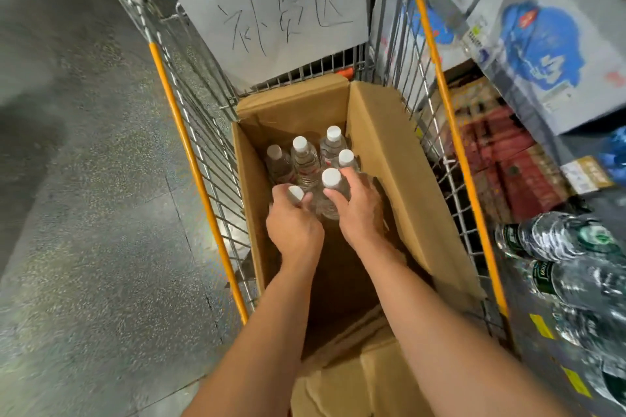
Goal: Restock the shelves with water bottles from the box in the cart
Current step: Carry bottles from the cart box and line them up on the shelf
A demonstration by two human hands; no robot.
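Water bottles with white caps stand upright in a cluster at the far end of an open cardboard box, six caps showing, and the near half of the box floor is bare. Both hands are down inside it: the left hand curls round the neck of the nearest left bottle, its cap poking up between the fingers, and the right hand wraps the bottle beside it, fingers reaching toward the one behind. That box sits lengthwise in a wire cart with orange rails, its flaps folded up against the sides. A handwritten paper sign hangs on the far end of the cart. To the right, shelves hold green-labelled bottles, with white and blue cartons above and red packs between. Grey speckled floor lies to the left
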